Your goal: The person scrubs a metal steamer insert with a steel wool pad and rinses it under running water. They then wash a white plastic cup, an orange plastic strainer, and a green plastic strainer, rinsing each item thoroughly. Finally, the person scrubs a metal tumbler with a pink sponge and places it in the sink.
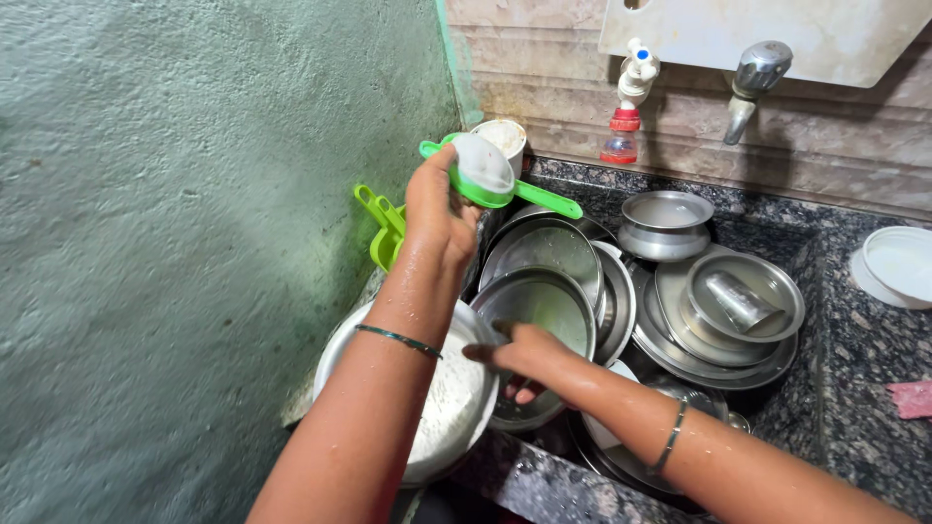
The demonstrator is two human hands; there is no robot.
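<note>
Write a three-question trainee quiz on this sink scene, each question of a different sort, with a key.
1. True or false: the left hand holds a green strainer raised above the sink.
2. What does the right hand touch? A) the taps B) a steel bowl C) the white lid
3. Fill in: a steel tumbler lies on its ___ in a steel dish.

Key: 1 true. 2 B. 3 side.
</note>
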